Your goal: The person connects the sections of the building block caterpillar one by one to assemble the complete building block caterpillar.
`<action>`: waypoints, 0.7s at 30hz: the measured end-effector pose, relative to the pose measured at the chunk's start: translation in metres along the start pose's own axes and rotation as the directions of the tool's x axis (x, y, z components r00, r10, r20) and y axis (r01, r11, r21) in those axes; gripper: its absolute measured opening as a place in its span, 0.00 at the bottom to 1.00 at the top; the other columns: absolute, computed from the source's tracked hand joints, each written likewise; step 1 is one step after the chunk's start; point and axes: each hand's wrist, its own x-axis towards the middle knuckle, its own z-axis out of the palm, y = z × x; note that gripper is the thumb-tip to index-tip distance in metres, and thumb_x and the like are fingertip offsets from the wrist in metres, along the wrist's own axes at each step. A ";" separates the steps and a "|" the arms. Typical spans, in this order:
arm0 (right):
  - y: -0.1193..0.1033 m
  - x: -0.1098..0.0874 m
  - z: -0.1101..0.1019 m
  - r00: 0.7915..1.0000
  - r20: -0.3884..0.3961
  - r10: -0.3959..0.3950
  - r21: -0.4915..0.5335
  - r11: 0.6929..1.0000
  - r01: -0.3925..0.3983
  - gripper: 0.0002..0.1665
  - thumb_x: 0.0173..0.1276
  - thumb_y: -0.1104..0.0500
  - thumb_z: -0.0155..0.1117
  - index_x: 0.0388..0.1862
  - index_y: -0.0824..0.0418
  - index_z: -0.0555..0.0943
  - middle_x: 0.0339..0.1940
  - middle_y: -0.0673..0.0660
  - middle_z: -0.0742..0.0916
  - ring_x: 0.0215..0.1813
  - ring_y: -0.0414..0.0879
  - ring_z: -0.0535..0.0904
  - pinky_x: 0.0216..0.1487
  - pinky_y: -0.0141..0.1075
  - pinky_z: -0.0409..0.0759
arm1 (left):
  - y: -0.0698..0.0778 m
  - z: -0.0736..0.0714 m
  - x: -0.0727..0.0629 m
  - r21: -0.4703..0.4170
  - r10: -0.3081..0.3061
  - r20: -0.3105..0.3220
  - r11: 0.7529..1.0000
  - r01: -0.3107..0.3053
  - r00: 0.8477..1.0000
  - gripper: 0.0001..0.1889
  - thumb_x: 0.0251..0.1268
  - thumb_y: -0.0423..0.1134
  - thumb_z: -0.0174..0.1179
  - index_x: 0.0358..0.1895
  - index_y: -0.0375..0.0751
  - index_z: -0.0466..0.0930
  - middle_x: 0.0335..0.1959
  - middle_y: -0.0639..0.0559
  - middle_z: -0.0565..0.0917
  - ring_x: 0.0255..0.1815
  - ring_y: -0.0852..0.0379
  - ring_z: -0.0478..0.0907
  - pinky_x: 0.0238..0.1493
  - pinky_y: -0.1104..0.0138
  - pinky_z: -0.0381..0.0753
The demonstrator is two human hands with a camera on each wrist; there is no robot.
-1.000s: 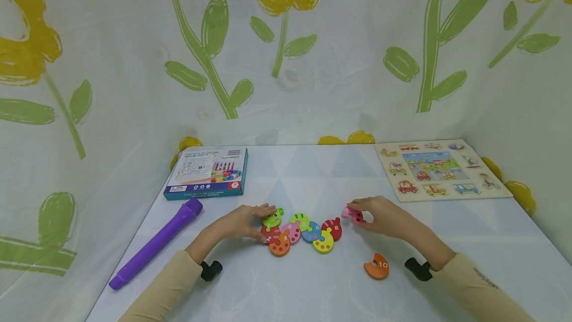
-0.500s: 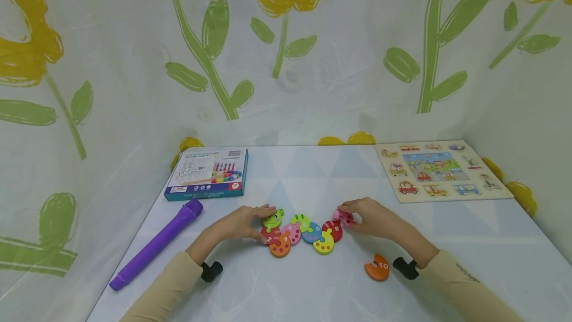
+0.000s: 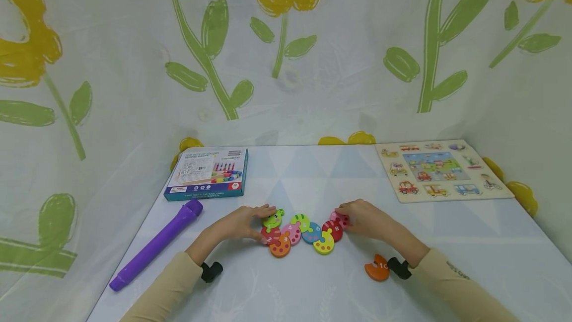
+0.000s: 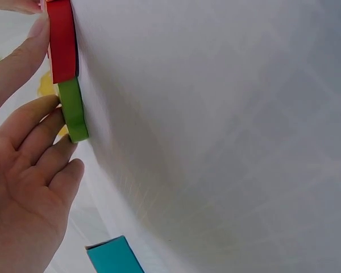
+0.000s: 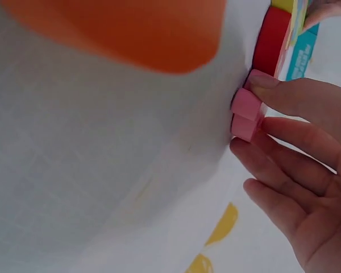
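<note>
Numbered pieces form a wavy caterpillar puzzle (image 3: 311, 233) on the table. At its left end, my left hand (image 3: 243, 222) holds the green smiling head (image 3: 272, 220) and the red 2 piece (image 3: 269, 236), thumb on the red and fingers along the green in the left wrist view. My right hand (image 3: 368, 218) pinches a pink puzzle piece (image 5: 248, 108) between thumb and fingers. That pink piece lies right at the red 8 piece (image 3: 333, 231), partly hidden by the fingers. An orange 10 piece (image 3: 377, 268) lies apart, nearer the front, below the right wrist.
A boxed toy set (image 3: 206, 174) lies at the back left, with a purple stick-like tube (image 3: 156, 245) in front of it. At the back right is a wooden vehicle puzzle board (image 3: 440, 170). A flower-printed cloth (image 3: 330, 63) hangs behind the table.
My right hand has moved left with the pink piece, from a gap beside the red 8 piece up against it. The left hand has stayed on the head end.
</note>
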 end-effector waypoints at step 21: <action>0.002 -0.051 -0.020 0.998 -0.057 -0.017 0.046 0.999 0.019 0.27 0.58 0.57 0.74 0.56 0.66 0.81 0.52 0.60 0.85 0.58 0.59 0.78 0.54 0.53 0.78 | 0.000 0.000 0.000 0.008 0.000 0.001 1.000 0.000 1.000 0.41 0.51 0.44 0.74 0.71 0.51 0.67 0.72 0.51 0.64 0.74 0.48 0.55 0.68 0.46 0.61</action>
